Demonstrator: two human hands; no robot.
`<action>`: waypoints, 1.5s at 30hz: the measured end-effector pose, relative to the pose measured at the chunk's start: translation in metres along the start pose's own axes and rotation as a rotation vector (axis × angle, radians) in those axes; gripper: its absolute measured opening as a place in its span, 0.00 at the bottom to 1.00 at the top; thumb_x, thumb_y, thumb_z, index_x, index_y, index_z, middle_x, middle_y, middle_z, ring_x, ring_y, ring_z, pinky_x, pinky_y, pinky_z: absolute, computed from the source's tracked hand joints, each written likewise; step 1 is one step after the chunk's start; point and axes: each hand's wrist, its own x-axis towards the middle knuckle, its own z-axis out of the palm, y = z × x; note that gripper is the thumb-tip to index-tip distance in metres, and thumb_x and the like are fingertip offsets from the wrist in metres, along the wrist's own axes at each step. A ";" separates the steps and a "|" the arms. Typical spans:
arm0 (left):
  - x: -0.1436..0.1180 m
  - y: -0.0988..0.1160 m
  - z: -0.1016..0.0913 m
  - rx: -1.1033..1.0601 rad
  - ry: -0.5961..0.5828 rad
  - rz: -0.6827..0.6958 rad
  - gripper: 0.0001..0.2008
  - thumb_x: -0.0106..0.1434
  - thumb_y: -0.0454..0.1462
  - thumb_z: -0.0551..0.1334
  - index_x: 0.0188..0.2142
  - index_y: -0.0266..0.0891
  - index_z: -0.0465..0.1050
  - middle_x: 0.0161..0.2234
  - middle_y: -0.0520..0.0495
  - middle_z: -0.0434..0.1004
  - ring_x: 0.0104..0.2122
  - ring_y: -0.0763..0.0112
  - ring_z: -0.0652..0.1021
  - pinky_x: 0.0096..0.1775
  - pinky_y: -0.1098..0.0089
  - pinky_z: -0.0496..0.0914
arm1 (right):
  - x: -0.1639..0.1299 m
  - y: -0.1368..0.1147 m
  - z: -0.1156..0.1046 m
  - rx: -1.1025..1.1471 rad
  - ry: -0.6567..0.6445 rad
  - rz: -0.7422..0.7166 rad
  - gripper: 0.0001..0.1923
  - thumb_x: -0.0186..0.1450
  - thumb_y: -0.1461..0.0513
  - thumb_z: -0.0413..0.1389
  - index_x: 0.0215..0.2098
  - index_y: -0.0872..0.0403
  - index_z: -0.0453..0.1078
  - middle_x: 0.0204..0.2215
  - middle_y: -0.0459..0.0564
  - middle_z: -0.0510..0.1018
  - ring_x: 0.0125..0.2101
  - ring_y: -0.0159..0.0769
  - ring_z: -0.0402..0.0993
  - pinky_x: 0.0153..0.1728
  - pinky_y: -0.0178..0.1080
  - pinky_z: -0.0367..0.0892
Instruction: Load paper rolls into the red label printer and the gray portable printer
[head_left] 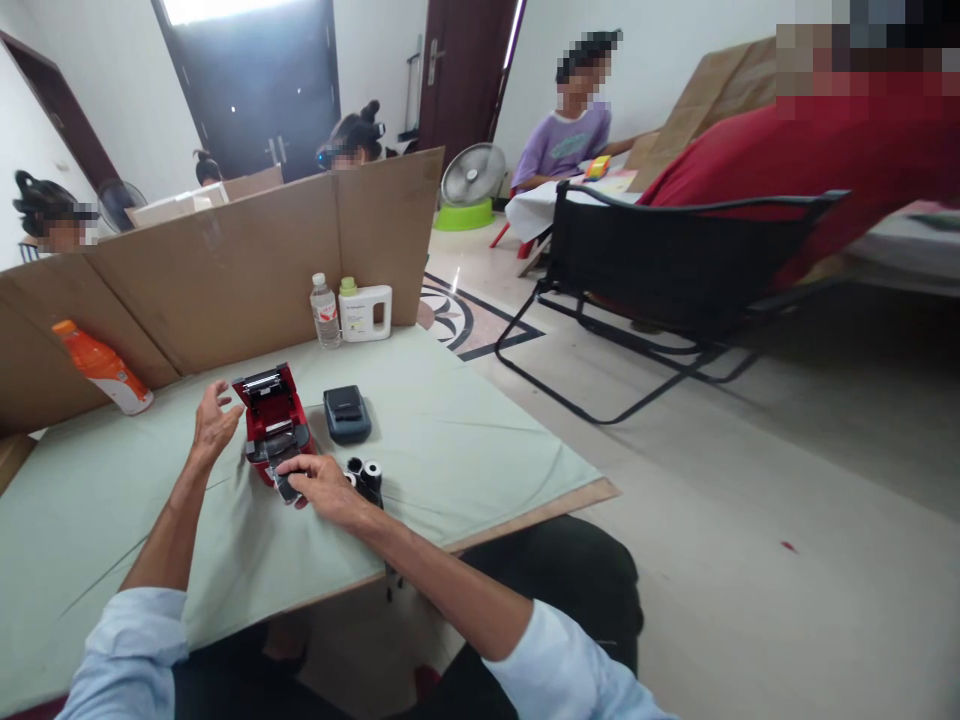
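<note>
A cardboard screen walls the far edge of the surface, shutting off neighbouring workers. Against it, at the far right corner, stand a white jug and a water bottle — out of the way. Mid-surface sits a red label printer, lid up. The right hand pinches a small dark part at its front; the left hand hovers loose, fingers spread. Paper rolls wait nearby.

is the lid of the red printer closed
No, the red printer has its lid flipped up and open, with the right hand resting at its front edge.
</note>
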 end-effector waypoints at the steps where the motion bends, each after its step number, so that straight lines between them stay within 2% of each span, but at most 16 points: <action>1: 0.004 -0.002 0.002 -0.101 -0.041 -0.014 0.35 0.51 0.37 0.66 0.61 0.37 0.67 0.60 0.32 0.74 0.51 0.53 0.81 0.47 0.56 0.77 | -0.001 0.001 0.000 -0.004 -0.009 0.005 0.14 0.59 0.70 0.56 0.39 0.56 0.81 0.30 0.47 0.83 0.24 0.28 0.77 0.24 0.29 0.70; 3: 0.008 -0.005 0.004 -0.237 -0.121 -0.016 0.38 0.51 0.38 0.66 0.63 0.36 0.65 0.61 0.31 0.73 0.54 0.51 0.79 0.49 0.55 0.77 | -0.002 0.003 0.001 -0.004 -0.023 0.008 0.13 0.59 0.69 0.56 0.39 0.55 0.80 0.30 0.46 0.83 0.24 0.28 0.77 0.24 0.29 0.70; 6: -0.001 -0.009 0.001 -0.275 -0.181 0.064 0.35 0.54 0.42 0.68 0.61 0.36 0.68 0.56 0.34 0.77 0.56 0.49 0.78 0.50 0.55 0.76 | -0.004 0.006 0.000 0.005 -0.042 0.005 0.13 0.59 0.69 0.56 0.39 0.55 0.80 0.30 0.46 0.83 0.24 0.28 0.77 0.24 0.29 0.70; 10: -0.036 -0.008 -0.016 -0.137 -0.219 0.199 0.31 0.60 0.48 0.68 0.61 0.41 0.71 0.60 0.37 0.75 0.60 0.50 0.76 0.49 0.56 0.77 | -0.007 0.006 -0.002 0.007 -0.039 0.020 0.11 0.59 0.68 0.57 0.38 0.56 0.80 0.29 0.46 0.83 0.24 0.28 0.77 0.24 0.29 0.70; 13: -0.061 -0.006 -0.029 0.013 -0.303 0.288 0.34 0.62 0.50 0.68 0.65 0.45 0.67 0.66 0.38 0.69 0.64 0.50 0.72 0.52 0.54 0.77 | -0.009 0.007 -0.004 0.016 -0.038 0.021 0.11 0.60 0.68 0.56 0.38 0.56 0.79 0.29 0.46 0.82 0.24 0.28 0.78 0.25 0.29 0.70; 16: -0.075 -0.006 -0.035 0.141 -0.377 0.402 0.39 0.60 0.51 0.71 0.67 0.46 0.64 0.70 0.37 0.63 0.66 0.48 0.69 0.55 0.50 0.75 | -0.010 0.007 -0.005 0.029 -0.043 0.016 0.11 0.60 0.67 0.57 0.38 0.56 0.79 0.29 0.46 0.82 0.25 0.28 0.78 0.25 0.30 0.70; 19: -0.080 -0.010 -0.034 0.253 -0.338 0.536 0.40 0.60 0.48 0.71 0.68 0.45 0.63 0.70 0.36 0.63 0.67 0.48 0.68 0.63 0.46 0.69 | -0.010 0.007 -0.005 0.038 -0.055 0.010 0.10 0.60 0.66 0.57 0.38 0.55 0.79 0.30 0.47 0.83 0.25 0.29 0.79 0.25 0.30 0.70; 22: -0.083 -0.014 -0.030 0.328 -0.282 0.609 0.37 0.61 0.45 0.70 0.68 0.43 0.64 0.69 0.36 0.66 0.66 0.49 0.70 0.65 0.45 0.66 | -0.010 0.006 -0.005 0.041 -0.064 0.011 0.10 0.60 0.66 0.58 0.38 0.55 0.79 0.31 0.47 0.83 0.25 0.29 0.79 0.26 0.31 0.70; 30: -0.093 -0.020 -0.025 0.390 -0.249 0.638 0.33 0.64 0.43 0.67 0.67 0.45 0.65 0.69 0.38 0.66 0.65 0.50 0.71 0.63 0.47 0.69 | -0.011 0.006 -0.006 0.029 -0.087 0.013 0.10 0.60 0.65 0.59 0.38 0.54 0.79 0.33 0.48 0.83 0.26 0.30 0.79 0.26 0.31 0.70; 40: -0.099 -0.022 -0.021 0.394 -0.209 0.562 0.31 0.64 0.41 0.65 0.66 0.46 0.66 0.69 0.39 0.66 0.65 0.50 0.71 0.64 0.47 0.68 | -0.012 0.004 -0.007 0.012 -0.120 -0.020 0.10 0.58 0.63 0.59 0.38 0.55 0.79 0.30 0.47 0.82 0.27 0.31 0.79 0.27 0.32 0.70; 45: -0.103 -0.022 -0.023 0.399 -0.216 0.531 0.32 0.63 0.42 0.67 0.66 0.47 0.66 0.69 0.39 0.65 0.65 0.49 0.71 0.64 0.46 0.68 | -0.015 0.003 -0.006 0.013 -0.140 -0.057 0.11 0.58 0.61 0.60 0.38 0.55 0.79 0.34 0.49 0.83 0.26 0.31 0.78 0.27 0.33 0.70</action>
